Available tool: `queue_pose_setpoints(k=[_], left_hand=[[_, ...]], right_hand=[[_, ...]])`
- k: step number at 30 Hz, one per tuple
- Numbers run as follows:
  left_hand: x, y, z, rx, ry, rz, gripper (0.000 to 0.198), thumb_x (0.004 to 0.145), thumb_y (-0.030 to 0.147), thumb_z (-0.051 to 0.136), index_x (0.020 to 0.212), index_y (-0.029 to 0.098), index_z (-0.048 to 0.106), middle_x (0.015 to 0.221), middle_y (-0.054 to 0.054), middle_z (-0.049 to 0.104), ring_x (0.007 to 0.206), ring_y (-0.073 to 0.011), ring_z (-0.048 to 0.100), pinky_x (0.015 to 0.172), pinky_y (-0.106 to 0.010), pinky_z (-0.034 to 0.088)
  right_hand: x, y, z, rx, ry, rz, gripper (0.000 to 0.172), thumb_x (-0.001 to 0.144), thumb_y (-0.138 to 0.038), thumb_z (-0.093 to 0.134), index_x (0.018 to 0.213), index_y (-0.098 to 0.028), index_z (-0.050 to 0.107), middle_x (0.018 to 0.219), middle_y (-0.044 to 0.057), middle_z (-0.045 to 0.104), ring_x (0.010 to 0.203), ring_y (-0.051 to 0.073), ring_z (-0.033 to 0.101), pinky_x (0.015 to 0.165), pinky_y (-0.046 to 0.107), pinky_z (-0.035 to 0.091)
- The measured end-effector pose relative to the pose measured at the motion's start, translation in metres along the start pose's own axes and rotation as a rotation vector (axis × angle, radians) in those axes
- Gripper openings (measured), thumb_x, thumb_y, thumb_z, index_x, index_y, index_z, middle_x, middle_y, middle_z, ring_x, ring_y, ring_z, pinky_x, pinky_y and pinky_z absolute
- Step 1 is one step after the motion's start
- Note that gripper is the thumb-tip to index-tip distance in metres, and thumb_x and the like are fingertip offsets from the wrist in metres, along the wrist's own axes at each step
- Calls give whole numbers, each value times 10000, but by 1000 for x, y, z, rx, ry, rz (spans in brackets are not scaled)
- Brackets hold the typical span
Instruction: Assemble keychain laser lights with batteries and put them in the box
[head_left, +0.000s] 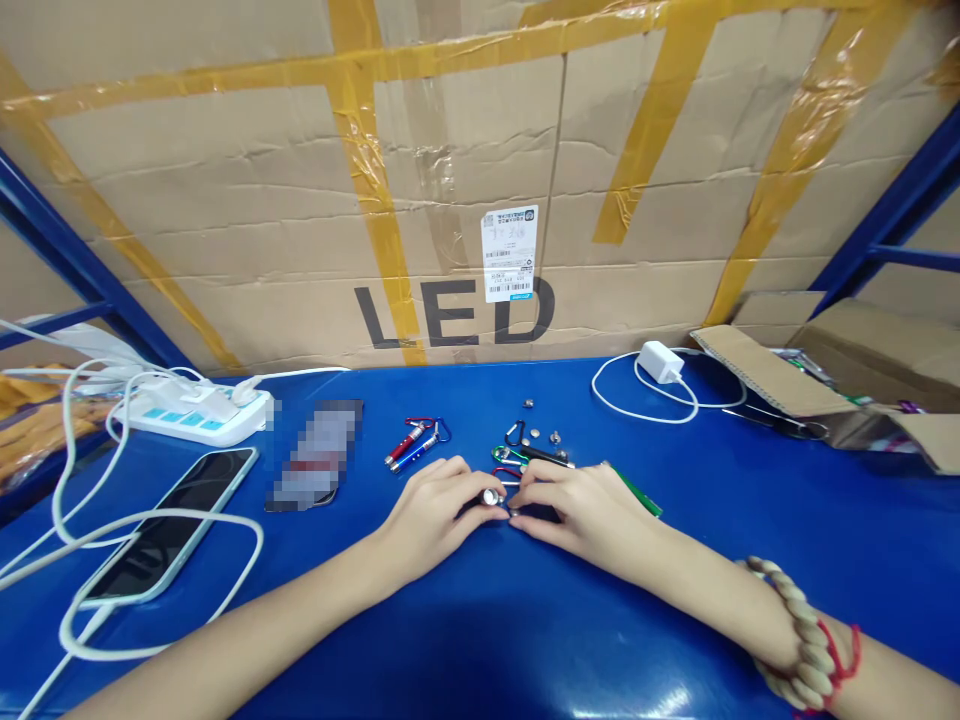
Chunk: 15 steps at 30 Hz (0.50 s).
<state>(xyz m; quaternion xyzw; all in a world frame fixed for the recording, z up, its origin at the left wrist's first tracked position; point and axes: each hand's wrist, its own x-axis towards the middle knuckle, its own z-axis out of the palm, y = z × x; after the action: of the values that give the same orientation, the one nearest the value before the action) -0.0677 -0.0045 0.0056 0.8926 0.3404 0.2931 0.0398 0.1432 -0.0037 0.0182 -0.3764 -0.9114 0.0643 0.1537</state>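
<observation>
My left hand (442,505) is closed around a mini flashlight (490,496), whose round silver end faces me between thumb and forefinger. Just to its right, my right hand (574,500) pinches a tiny silver round piece (514,513), too small to name surely. The fingertips of both hands nearly meet. Behind the right hand lie a black mini flashlight (546,456), a green one (637,493) partly hidden by the hand, and several carabiner clips (514,433). Small silver round parts (555,438) are scattered there. A red mini flashlight (405,444) and a blue one (415,453) lie beyond my left hand.
At the left are a phone (176,525), a pixelated dark object (319,455), a white power strip (202,412) and looping white cables. A charger (660,362), tweezers (787,421) and an open cardboard box (870,370) sit at the right. A large taped carton (285,220) stands behind.
</observation>
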Motion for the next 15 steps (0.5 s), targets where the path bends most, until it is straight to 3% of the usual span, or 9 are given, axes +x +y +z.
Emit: queue_pose_setpoints(k=[7, 15], left_hand=[[0, 1, -2, -16, -19, 9, 301, 935, 404, 466, 919, 180, 666, 752, -36, 659, 672, -153, 600, 643, -257, 477], [-2, 0, 4, -32, 16, 17, 406, 943, 471, 395, 891, 176, 669, 730, -41, 636, 644, -154, 579, 620, -263, 448]], right_hand=[[1, 1, -1, 56, -18, 83, 127, 846, -337, 615, 876, -247, 699, 900, -23, 684, 772, 136, 658, 545, 217, 378], [4, 0, -3, 104, 13, 142, 90, 801, -319, 669, 827, -233, 677, 859, -34, 684, 722, 125, 650, 547, 206, 389]])
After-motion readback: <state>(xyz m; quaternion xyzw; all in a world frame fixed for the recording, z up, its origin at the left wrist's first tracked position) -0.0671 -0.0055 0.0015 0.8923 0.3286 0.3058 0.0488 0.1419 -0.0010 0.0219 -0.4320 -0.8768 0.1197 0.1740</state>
